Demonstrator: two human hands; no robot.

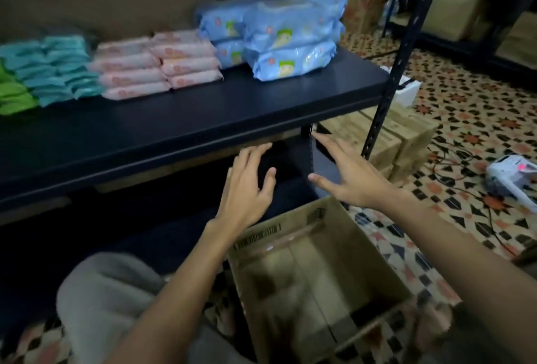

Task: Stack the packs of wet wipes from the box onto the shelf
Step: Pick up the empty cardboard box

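Both hands are spread and hold nothing: the left hand [247, 186] and the right hand [351, 173] hover apart, just above the far rim of the open brown cardboard box [319, 270] on the near floor. The box looks emptied; I see only its bare bottom flaps. So the stacking seems finished, or nearly. Next would be a check of the box, or tidying the piles. The soft blue packs of wet wipes [287, 44] sit at the far right of the dark metal shelf [203, 119], about six visible. Left of them lie roughly eight flat pink packs [157, 64], then teal packs [55, 68], too blurred to count.
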